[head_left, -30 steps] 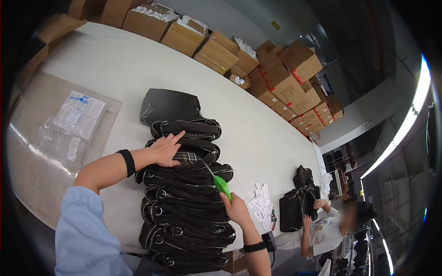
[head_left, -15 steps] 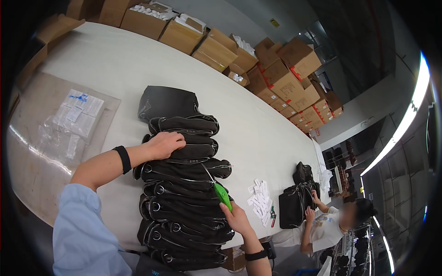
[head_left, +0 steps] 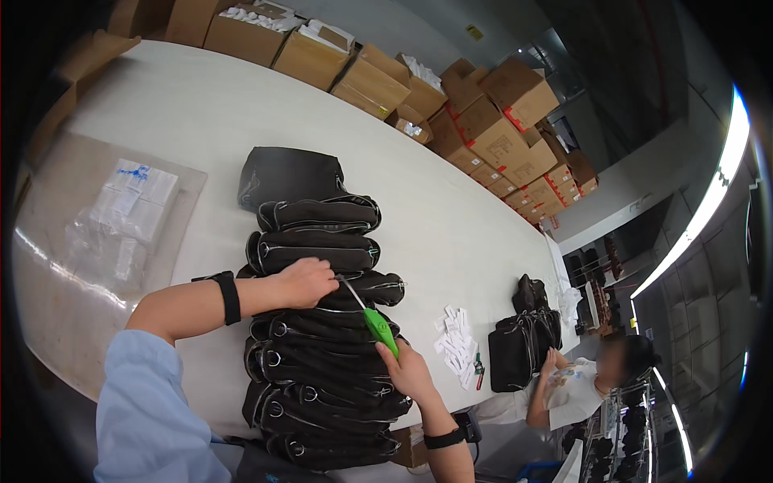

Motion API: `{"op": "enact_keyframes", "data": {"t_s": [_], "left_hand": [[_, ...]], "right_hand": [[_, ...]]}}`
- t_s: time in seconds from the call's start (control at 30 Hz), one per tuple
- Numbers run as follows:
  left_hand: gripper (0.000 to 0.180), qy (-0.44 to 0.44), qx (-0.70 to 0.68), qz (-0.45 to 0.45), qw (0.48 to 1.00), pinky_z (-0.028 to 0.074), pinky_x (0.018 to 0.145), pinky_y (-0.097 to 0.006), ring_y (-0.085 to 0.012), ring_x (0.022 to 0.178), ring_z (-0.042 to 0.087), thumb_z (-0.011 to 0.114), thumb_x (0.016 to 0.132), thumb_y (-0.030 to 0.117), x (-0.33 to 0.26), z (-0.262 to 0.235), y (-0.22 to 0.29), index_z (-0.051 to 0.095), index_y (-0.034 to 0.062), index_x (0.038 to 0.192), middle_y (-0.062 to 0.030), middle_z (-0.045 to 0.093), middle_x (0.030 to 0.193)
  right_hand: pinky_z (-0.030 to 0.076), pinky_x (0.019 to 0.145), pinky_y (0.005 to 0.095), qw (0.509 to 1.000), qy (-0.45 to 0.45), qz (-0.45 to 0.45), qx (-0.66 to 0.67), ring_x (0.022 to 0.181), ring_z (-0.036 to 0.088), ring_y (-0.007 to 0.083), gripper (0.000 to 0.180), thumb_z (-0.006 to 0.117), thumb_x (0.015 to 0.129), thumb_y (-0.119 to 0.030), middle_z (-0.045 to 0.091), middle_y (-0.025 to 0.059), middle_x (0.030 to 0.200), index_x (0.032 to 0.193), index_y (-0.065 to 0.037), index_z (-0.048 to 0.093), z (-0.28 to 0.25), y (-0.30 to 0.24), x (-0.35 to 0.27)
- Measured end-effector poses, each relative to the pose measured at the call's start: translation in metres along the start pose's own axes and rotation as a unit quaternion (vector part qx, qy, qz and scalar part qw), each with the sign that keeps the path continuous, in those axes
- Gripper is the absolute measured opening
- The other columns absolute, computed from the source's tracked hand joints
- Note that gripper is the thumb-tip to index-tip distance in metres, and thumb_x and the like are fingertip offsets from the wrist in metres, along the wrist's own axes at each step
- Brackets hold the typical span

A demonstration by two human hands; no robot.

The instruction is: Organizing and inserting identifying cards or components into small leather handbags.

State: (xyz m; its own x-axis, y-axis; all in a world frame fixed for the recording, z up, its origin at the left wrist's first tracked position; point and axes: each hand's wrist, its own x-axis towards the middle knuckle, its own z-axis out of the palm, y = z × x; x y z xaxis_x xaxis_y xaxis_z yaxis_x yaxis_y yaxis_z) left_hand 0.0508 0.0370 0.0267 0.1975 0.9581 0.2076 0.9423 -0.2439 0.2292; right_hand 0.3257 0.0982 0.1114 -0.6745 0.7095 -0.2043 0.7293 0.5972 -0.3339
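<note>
A long row of black bags with metal zips and rings (head_left: 322,364) lies packed side by side on the white table, running away from me. My left hand (head_left: 309,282) is closed, its fingers pinching the upper edge of one black bag (head_left: 380,288) in the middle of the row. In my right hand (head_left: 411,373) is a tool with a bright green handle (head_left: 378,328) and a thin metal shaft. The shaft slants up and left to the bag beside my left fingertips. Those fingers partly hide its tip, so I cannot tell whether it touches the bag.
White paper tags (head_left: 456,342) are piled right of the row, beside a small red-and-green tool (head_left: 479,372). Farther right, a co-worker (head_left: 576,385) is at more black bags (head_left: 515,354). Plastic-wrapped white packs (head_left: 137,197) lie at left. Cardboard boxes (head_left: 372,80) line the far edge.
My left hand has come nearer along the row, from a farther bag to the one at the tool's tip. The green tool has shifted slightly left and away from me.
</note>
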Motion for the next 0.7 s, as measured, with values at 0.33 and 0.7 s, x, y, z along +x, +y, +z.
{"op": "enact_keyframes", "data": {"t_s": [0.33,0.7], "left_hand": [[0.051,-0.202,-0.154,-0.134,0.958,0.048,0.090,-0.045,-0.0347,0.105,0.061,0.061,0.074,0.010,0.029,0.005,-0.012,0.053,0.0156,0.124,-0.0166,0.065,0.108],[0.031,0.078,0.061,-0.113,0.989,0.042,0.090,-0.040,-0.0282,0.111,0.048,0.067,0.075,0.020,0.019,0.029,-0.025,0.065,0.0117,0.104,-0.0133,0.048,0.127]], "right_hand": [[0.047,0.065,0.0452,0.994,0.067,0.048,0.070,0.073,0.063,0.0415,0.046,0.051,0.096,-0.043,0.062,0.0231,0.073,0.091,0.002,0.058,0.005,0.050,-0.028],[0.048,0.069,0.0465,0.999,-0.010,0.039,0.022,0.080,0.062,0.0436,0.051,0.049,0.096,-0.047,0.062,0.0266,0.078,0.089,0.003,0.056,-0.010,0.026,-0.016]]}}
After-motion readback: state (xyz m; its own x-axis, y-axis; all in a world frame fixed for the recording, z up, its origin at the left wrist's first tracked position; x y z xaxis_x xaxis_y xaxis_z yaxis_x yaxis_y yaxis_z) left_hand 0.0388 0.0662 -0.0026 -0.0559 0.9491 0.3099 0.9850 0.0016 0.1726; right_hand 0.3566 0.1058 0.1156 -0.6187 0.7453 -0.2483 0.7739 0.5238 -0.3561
